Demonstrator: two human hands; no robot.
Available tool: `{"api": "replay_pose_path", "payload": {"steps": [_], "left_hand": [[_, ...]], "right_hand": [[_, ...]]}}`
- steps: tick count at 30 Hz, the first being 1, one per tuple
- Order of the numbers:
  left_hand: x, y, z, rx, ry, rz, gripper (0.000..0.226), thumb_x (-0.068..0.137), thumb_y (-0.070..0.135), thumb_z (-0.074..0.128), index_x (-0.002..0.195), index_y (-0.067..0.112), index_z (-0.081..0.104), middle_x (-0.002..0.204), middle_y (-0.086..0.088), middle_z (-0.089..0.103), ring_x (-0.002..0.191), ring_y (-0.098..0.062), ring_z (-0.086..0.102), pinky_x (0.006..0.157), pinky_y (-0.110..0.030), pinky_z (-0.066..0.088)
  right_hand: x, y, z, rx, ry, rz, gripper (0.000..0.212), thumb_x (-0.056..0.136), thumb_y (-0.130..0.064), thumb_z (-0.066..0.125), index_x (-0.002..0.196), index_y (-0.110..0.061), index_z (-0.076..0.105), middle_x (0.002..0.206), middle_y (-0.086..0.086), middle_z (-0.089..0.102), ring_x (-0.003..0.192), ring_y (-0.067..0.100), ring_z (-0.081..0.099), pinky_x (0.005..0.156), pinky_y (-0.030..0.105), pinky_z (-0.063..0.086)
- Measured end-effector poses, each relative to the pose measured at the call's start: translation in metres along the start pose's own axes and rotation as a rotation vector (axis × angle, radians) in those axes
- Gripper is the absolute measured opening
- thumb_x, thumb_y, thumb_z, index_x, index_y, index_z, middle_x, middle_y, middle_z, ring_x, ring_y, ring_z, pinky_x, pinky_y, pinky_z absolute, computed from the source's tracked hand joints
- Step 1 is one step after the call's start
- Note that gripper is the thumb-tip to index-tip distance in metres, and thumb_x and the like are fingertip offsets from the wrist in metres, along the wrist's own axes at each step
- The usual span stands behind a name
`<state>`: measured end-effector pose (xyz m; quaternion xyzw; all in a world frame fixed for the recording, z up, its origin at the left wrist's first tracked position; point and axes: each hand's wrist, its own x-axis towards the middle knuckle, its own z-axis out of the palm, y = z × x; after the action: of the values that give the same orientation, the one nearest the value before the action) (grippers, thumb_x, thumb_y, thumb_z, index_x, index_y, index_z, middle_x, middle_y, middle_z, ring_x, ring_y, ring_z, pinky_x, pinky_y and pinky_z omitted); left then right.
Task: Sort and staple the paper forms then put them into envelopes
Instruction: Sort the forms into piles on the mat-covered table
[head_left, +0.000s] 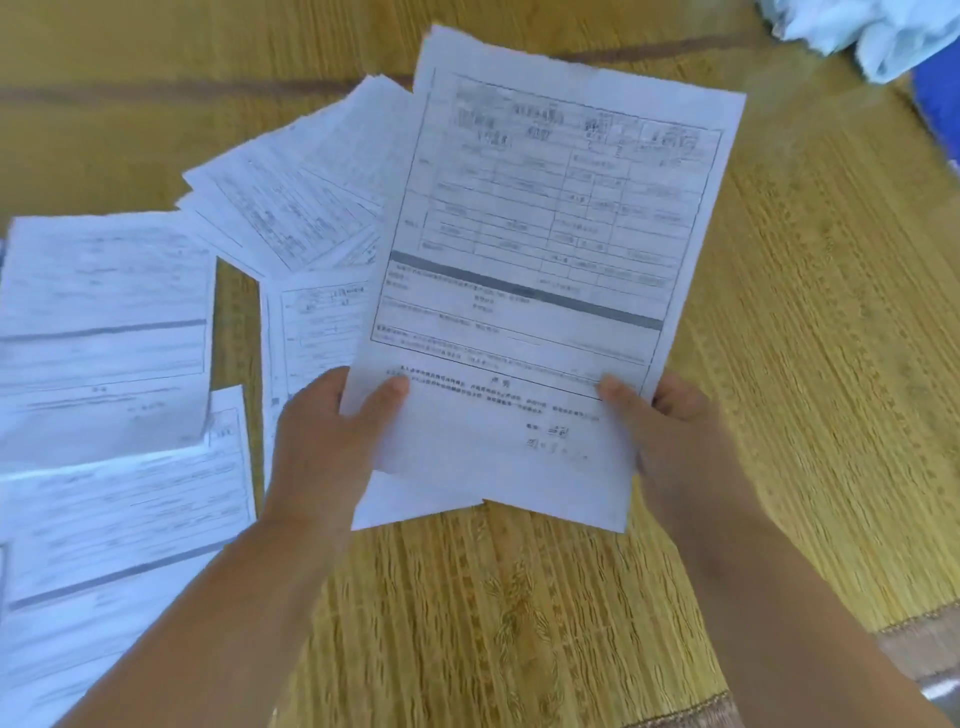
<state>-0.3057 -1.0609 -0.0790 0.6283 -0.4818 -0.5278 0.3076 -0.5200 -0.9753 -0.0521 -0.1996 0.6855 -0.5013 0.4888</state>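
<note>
The white printed paper forms (540, 270) that I am sorting are a thin sheaf I am holding up over the woven straw mat (779, 364), my left hand (327, 441) and right hand (670, 431) pinching its lower corners, thumbs on top. More forms (104, 332) are lying fanned to the left. I judge sorting is underway; next I am needing to lay this sheaf on its matching pile.

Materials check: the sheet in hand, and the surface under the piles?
Held form: thin matte white printer paper, going by its ragged top edge and printed table grid. Surface: looks like a woven bamboo or straw mat, yellow-tan with fine parallel ribs and a faint pattern; the fibre type is uncertain.
</note>
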Motion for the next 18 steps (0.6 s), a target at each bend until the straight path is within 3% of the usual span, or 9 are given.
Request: {"api": "replay_pose_path", "payload": {"steps": [2,6,10,12,14,18], "left_hand": [[0.001,0.004,-0.034,-0.036,0.107,0.033,0.010,0.087,0.031,0.069,0.078,0.026,0.069,0.073,0.012,0.071,0.068,-0.007,0.065,0.061,-0.024,0.052],[0.003,-0.005,-0.112,-0.034,0.201,0.064,0.015,0.090,0.030,0.065,0.075,0.027,0.068,0.068,0.020,0.069,0.063,0.002,0.059,0.056,-0.010,0.047],[0.002,-0.030,-0.193,-0.029,0.283,0.021,0.011,0.083,0.037,0.068,0.086,0.027,0.072,0.085,0.010,0.073,0.081,-0.013,0.065,0.072,-0.026,0.053],[-0.002,-0.045,-0.227,0.028,0.395,0.000,0.014,0.086,0.032,0.068,0.087,0.018,0.066,0.077,0.006,0.067,0.072,-0.016,0.059,0.062,-0.023,0.049],[-0.009,-0.062,-0.257,0.093,0.488,-0.028,0.023,0.087,0.033,0.065,0.081,0.011,0.062,0.073,-0.003,0.062,0.067,-0.019,0.052,0.058,-0.030,0.042],[-0.025,-0.097,-0.299,0.127,0.554,-0.131,0.030,0.091,0.027,0.060,0.081,0.000,0.059,0.073,-0.009,0.058,0.065,-0.020,0.045,0.054,-0.030,0.034]], "right_hand": [[0.002,-0.007,0.032,0.047,-0.119,0.020,0.022,0.098,-0.018,0.052,0.112,-0.020,0.069,0.110,-0.002,0.073,0.103,0.018,0.069,0.089,0.040,0.053],[0.006,-0.015,0.100,0.093,-0.337,0.065,0.023,0.097,-0.014,0.050,0.112,-0.016,0.068,0.112,0.002,0.073,0.105,0.020,0.068,0.090,0.037,0.056],[0.001,-0.002,0.178,-0.117,-0.352,-0.007,0.015,0.091,-0.017,0.063,0.098,-0.007,0.072,0.101,0.005,0.074,0.098,0.023,0.070,0.093,0.045,0.052],[-0.007,0.006,0.217,-0.212,-0.349,-0.032,0.046,0.077,-0.031,0.070,0.094,0.010,0.061,0.083,0.016,0.067,0.081,0.025,0.065,0.082,0.041,0.050],[-0.017,0.015,0.254,-0.256,-0.372,-0.031,0.061,0.067,-0.039,0.070,0.095,0.013,0.055,0.088,0.029,0.063,0.076,0.032,0.063,0.078,0.047,0.051],[-0.028,0.051,0.301,-0.255,-0.409,0.051,0.028,0.079,-0.030,0.077,0.084,-0.003,0.069,0.084,0.007,0.071,0.077,0.015,0.067,0.079,0.034,0.051]]}}
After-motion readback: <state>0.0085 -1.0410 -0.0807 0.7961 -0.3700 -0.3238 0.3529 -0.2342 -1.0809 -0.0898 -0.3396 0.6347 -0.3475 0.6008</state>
